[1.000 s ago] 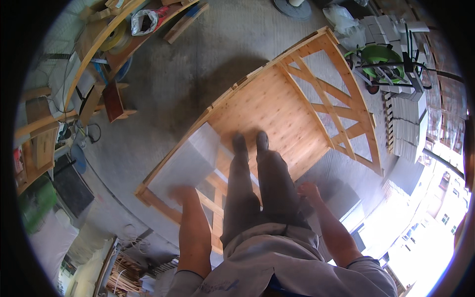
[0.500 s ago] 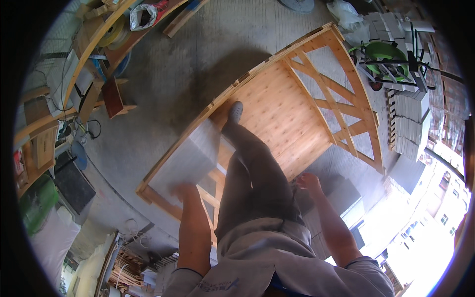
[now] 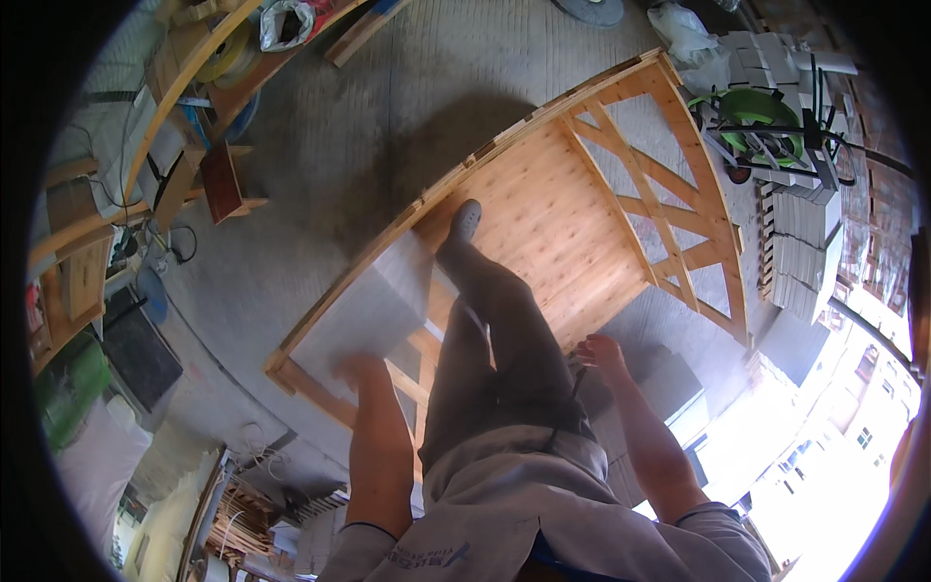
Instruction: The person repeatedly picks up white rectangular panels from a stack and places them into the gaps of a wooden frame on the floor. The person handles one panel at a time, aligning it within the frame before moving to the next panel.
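Observation:
A large wooden frame structure (image 3: 560, 209) lies across the concrete floor, with a knotty board face and diagonal braces at its right end. A smooth grey panel (image 3: 373, 301) covers part of its left end. My left hand (image 3: 361, 371) is over the near edge of that panel, smeared by motion; its fingers and any contact cannot be made out. My right hand (image 3: 603, 353) hangs beside my right thigh with loosely bent fingers and nothing visible in it. My leg (image 3: 485, 281) stretches forward, and its grey shoe (image 3: 466, 219) appears over the board face.
A green wheeled item with a black frame (image 3: 761, 126) stands at the far right by stacked grey-white blocks (image 3: 800, 233). Wooden parts and a red-brown board (image 3: 221, 182) sit at the left. Grey boxes (image 3: 659, 388) stand beyond my right hand.
Both hands keep nearly the same places; the right hand has shifted very slightly. The view of the surroundings has moved only a little.

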`<state>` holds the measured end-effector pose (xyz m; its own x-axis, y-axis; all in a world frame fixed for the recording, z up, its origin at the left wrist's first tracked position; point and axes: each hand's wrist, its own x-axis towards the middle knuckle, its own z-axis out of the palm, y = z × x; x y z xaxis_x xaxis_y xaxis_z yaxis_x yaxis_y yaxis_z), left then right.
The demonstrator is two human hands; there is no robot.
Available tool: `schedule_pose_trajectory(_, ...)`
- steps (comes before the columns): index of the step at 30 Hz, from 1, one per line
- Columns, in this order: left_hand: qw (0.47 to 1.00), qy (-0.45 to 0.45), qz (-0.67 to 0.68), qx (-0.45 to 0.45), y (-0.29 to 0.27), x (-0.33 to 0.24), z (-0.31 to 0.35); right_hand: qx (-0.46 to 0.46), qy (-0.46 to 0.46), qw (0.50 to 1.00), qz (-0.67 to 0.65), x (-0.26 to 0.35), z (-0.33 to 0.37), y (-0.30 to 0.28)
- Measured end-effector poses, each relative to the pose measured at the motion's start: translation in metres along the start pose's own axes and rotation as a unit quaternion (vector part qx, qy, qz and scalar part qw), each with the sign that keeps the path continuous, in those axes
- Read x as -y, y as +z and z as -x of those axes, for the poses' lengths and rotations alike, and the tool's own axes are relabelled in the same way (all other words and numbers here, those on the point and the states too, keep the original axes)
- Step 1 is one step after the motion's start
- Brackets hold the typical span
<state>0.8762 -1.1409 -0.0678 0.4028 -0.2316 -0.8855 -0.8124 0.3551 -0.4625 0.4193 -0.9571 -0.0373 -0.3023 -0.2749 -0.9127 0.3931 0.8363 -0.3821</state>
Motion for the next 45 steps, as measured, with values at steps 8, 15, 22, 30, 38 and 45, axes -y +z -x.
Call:
schedule_pose_trajectory(8, 1.000, -0.007, 0.019, 0.013, 0.012, -0.003, -0.013, 0.015, 0.010, 1.000, 0.020, 0.005, -0.005, -0.010)
schedule_pose_trajectory(15, 0.999, -0.029, 0.008, 0.023, 0.032, -0.008, -0.049, -0.005, 0.012, 1.000, 0.008, -0.006, -0.015, -0.018)
schedule_pose_trajectory(22, 0.998, -0.019, 0.034, 0.046, 0.009, -0.002, -0.015, 0.002, 0.013, 1.000, 0.011, 0.000, -0.006, -0.024)
schedule_pose_trajectory(30, 0.998, -0.011, 0.024, 0.055, 0.000, 0.001, -0.008, 0.061, -0.018, 0.998, -0.016, 0.023, -0.020, -0.014)
schedule_pose_trajectory(38, 1.000, -0.021, 0.003, 0.014, 0.017, -0.005, -0.020, 0.016, 0.009, 1.000, 0.007, 0.013, -0.013, -0.023)
schedule_pose_trajectory(45, 1.000, 0.017, 0.008, -0.005, 0.004, 0.002, -0.003, -0.009, 0.020, 0.999, 0.025, 0.003, -0.009, -0.022)
